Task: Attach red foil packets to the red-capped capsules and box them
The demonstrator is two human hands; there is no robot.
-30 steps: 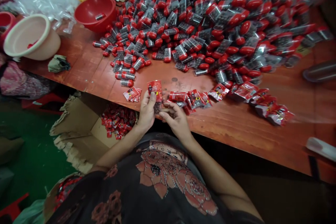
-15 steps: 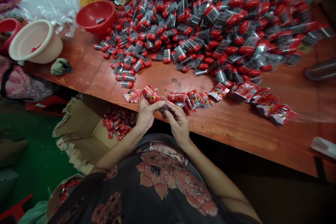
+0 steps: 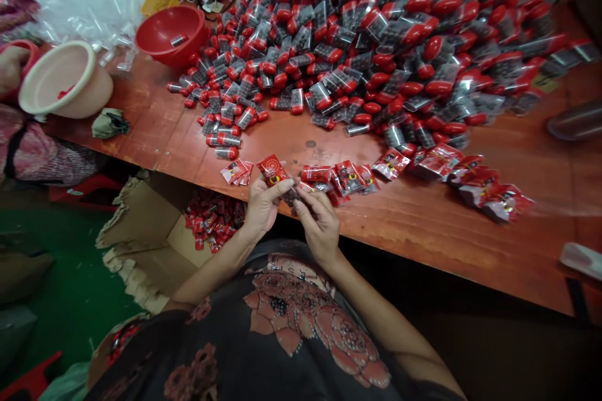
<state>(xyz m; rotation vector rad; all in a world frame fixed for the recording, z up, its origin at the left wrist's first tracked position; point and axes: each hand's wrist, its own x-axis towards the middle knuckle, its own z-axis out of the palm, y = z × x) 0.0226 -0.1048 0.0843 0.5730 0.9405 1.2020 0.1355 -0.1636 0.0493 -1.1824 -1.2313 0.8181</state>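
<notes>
My left hand (image 3: 263, 205) is closed around a red printed packet (image 3: 273, 168), whose top end sticks out above the thumb. At the packet's lower end the thumb and fingers of my right hand (image 3: 320, 220) are pinched together. A small dark part shows between the two hands; the fingers hide what it is. Just beyond my hands, several red packets (image 3: 348, 177) lie on the table, and a few more packets (image 3: 236, 170) lie to the left.
A large heap of red-capped clear tubes (image 3: 338, 50) covers the back of the wooden table (image 3: 188, 144). At left are a red bowl (image 3: 164, 34), a white tub (image 3: 79, 88) and another person's hand (image 3: 12, 69). Below, a cardboard box (image 3: 141, 219) holds red packets.
The red packet has turned slightly, so its face shows more toward me. Another person's hand has come into view at the far left. My hands stay nearly in place.
</notes>
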